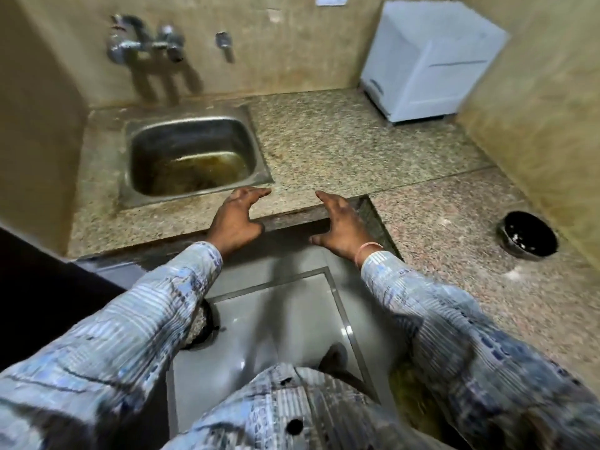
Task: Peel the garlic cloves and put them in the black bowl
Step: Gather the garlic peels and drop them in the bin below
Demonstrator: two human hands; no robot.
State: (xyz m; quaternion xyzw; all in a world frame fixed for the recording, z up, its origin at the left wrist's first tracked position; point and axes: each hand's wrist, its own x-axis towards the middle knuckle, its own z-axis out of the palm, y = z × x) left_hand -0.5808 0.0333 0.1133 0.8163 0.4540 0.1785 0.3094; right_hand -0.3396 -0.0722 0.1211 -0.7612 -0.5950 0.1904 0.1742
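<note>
Look first to the black bowl (527, 237), far right on the worktop (324, 141), near the side wall and well apart from both hands. Note a few pale flecks inside it, too small to call cloves or skin, and some white scraps (516, 274) on the stone just in front of it. No garlic cloves to be made out anywhere in view.

Left hand (237, 219) empty, fingers straight and slightly spread, over the front edge of the worktop just beside the near corner of the sink (181, 198). Right hand (341, 225) likewise empty and spread, at the same edge, a pale band at the wrist. Nothing between the two palms.

Likely step, judging from empty hands and no clove in sight: finding the garlic and taking up a clove. To do it well:

- Turn toward the bowl side before starting, so as to peel close to the bowl rather than carry across.
- Pinch one clove at a time, strip the skin away from the bowl, then drop in only the bare clove.
- Keep clear of the sink and its murky water.

Farther back: taps (143, 43) on the wall, a white box (431, 60) in the corner.
</note>
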